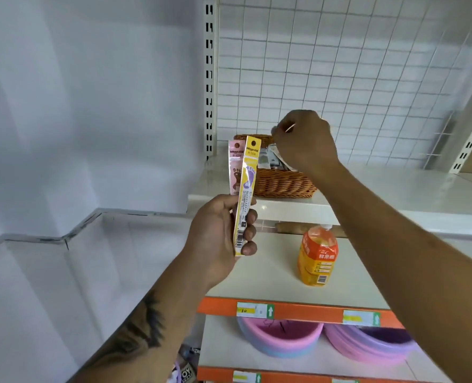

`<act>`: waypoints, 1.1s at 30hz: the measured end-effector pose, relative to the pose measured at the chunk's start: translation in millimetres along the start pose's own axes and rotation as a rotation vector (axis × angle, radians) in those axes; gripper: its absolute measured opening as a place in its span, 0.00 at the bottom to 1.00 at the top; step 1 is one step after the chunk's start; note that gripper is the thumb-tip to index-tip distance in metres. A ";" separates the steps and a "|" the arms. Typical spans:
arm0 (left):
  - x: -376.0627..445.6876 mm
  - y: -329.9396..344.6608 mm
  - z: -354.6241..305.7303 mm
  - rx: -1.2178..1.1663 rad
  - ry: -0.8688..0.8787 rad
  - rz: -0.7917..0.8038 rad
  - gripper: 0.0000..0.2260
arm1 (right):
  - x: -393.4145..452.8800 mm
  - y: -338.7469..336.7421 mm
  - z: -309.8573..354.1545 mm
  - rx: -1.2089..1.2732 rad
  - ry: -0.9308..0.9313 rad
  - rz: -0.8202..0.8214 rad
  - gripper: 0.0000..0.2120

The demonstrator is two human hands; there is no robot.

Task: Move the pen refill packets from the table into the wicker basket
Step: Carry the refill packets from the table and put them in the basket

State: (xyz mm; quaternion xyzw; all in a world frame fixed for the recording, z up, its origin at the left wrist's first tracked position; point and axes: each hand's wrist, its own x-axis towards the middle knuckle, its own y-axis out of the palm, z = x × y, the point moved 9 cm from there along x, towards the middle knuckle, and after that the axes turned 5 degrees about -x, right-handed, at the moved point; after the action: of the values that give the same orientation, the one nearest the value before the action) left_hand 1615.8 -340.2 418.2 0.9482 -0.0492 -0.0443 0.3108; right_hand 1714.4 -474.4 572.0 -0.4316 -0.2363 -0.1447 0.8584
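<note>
— Your left forearm (135, 335) comes up nearest the lens, and your left hand (218, 239) has its fingers curled round two packets held upright: a yellow packet (247, 194) in front, a pink packet (234, 167) just behind it.

— What's past that hand?

— Right of it, on a lower shelf (270, 283), stands an orange drink bottle (317, 258). Below that shelf's orange edge strip (298, 310) sit stacked pink and purple bowls (281, 338).

— And your right hand?

— Your right hand (305, 139) is farther off, above the wicker basket (281, 183) on the upper shelf (367, 186). Its fingers are bunched, pinching something small and pale; you cannot tell what. More packets (270, 160) lie inside the basket, just under and left of that hand.

— Behind it?

— You have a white wire grid (339, 64) beyond the basket.
</note>
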 end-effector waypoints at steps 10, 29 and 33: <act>17.8 17.6 3.9 0.125 0.210 -0.059 0.08 | -104.9 3.6 -11.0 0.289 0.034 0.040 0.16; 4.9 5.8 -29.1 0.267 0.248 0.113 0.13 | 36.8 5.7 -30.9 0.474 0.058 0.071 0.13; 4.2 -1.6 -23.3 0.153 0.179 0.095 0.16 | 81.7 33.8 -38.7 -0.074 -0.004 0.139 0.07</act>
State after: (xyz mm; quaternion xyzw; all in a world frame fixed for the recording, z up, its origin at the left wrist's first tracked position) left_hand 1622.7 -325.8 435.7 0.9658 -0.0693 0.0593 0.2426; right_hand 1809.7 -489.6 572.7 -0.4788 -0.2020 -0.0923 0.8493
